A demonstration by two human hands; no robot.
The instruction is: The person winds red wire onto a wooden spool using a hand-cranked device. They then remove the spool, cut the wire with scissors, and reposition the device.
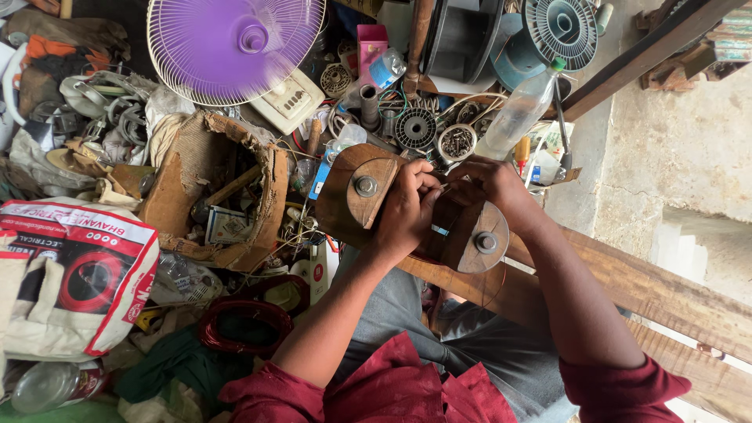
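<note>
A cluttered workshop floor spreads from nine to twelve o'clock, heaped with motor parts, rags and wire, against a rough plaster wall [681,149] at three o'clock. A wooden beam [650,290] runs from the centre toward four o'clock.

At the centre sits a wooden winding jig [376,196], two round wooden blocks each with a bolt. The left hand [403,207] lies over its middle, fingers curled and pressed against the wood. The right hand [489,184], just at one o'clock of it, has its fingertips pinched together at the gap between the blocks; what they pinch is too small to tell.

At eight o'clock lies a white sack [74,274] with red and black print. A pink box [371,43] stands at twelve o'clock beside a purple fan [235,47]. A clear plastic bottle [521,110] with a green cap leans at one o'clock. A torn cardboard box [211,196] sits at ten o'clock.
</note>
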